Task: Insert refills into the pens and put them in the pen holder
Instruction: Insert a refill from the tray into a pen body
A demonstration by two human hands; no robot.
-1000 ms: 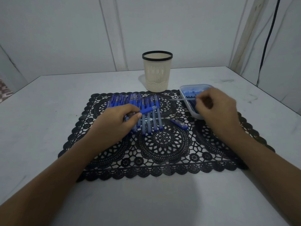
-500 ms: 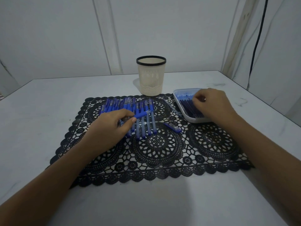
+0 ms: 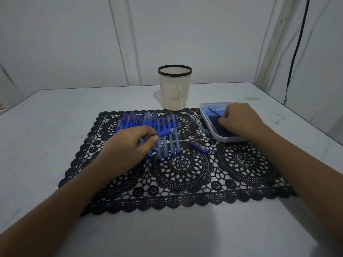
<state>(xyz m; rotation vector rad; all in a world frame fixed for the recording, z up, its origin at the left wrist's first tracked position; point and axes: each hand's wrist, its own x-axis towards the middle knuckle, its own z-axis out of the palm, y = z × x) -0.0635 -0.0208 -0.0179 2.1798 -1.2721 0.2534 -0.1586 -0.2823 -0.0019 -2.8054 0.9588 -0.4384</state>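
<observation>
Two hands low over lace mat (image 3: 185,184). Left hand (image 3: 128,145) pinches blue pen (image 3: 163,133), tip toward 3 o'clock, above pen row (image 3: 174,145). Right hand (image 3: 239,121) at 2 o'clock, fingers curled into refill tray (image 3: 228,139); grasp unclear. Pen holder (image 3: 174,89) at 12 o'clock.

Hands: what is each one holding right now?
Left hand: holding a blue pen.
Right hand: curled among the refills in the tray; whether it holds one cannot be told.

Pens (image 3: 163,130) on mat (image 3: 181,182); tray (image 3: 211,125) right; holder (image 3: 174,88) behind, on table (image 3: 55,115)
</observation>
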